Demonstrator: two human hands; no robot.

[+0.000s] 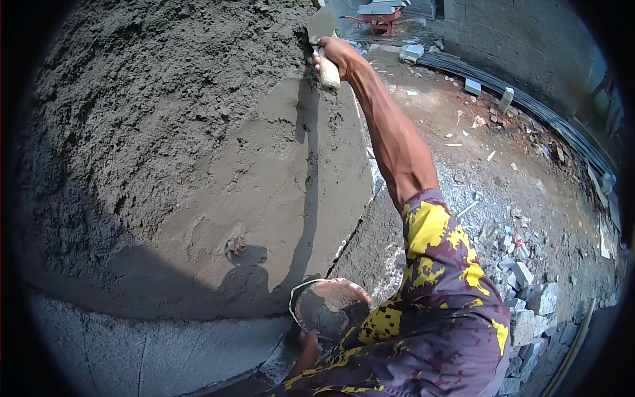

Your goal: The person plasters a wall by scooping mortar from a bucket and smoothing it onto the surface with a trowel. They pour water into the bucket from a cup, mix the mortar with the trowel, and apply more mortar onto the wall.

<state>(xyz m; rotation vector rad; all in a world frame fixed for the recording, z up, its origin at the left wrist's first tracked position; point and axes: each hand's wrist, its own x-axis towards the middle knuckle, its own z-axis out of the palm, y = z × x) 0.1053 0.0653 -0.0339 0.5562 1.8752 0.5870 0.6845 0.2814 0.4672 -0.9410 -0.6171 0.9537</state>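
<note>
There are two hands (338, 55), one trowel (322, 26), one bucket (361, 292), one wheelbarrow (381, 22) and many blocks (544, 299), too jumbled to count.

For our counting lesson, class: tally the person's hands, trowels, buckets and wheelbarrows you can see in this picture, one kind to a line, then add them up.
Hands: 2 (left hand, right hand)
Trowel: 1
Bucket: 1
Red wheelbarrow: 1
Total: 5
</note>
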